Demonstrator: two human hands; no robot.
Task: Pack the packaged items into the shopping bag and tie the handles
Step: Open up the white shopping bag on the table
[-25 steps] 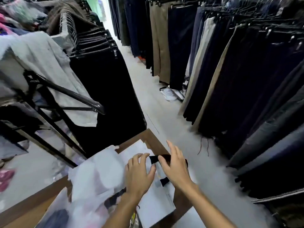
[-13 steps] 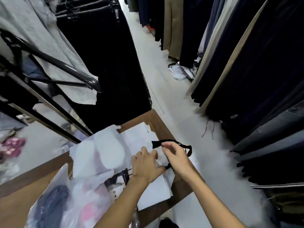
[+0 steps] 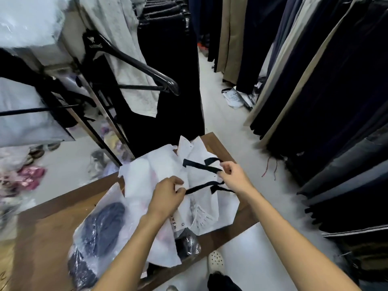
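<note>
A white shopping bag [image 3: 212,208] with black ribbon handles lies flat on the wooden table [image 3: 48,232], near its right corner. My right hand [image 3: 235,177] pinches the far black handle [image 3: 199,165] and holds it up off the bag. My left hand [image 3: 168,196] pinches the end of the near black handle [image 3: 201,186]. A clear plastic package with dark clothing [image 3: 98,238] lies left of the bag. A white wrapped package [image 3: 147,181] lies partly under my left hand. Another small clear package with dark cloth [image 3: 188,242] sticks out below the bag.
Racks of dark and beige trousers [image 3: 315,80] hang along the right of the aisle. A black hanger [image 3: 134,66] juts out from the left rack above the table. Black trousers [image 3: 172,80] hang just beyond the table's far edge. Papers [image 3: 235,97] lie on the floor.
The view has tilted down. My hands have moved apart and each has taken hold of a black handle, the right one lifting the far handle off the bag.
</note>
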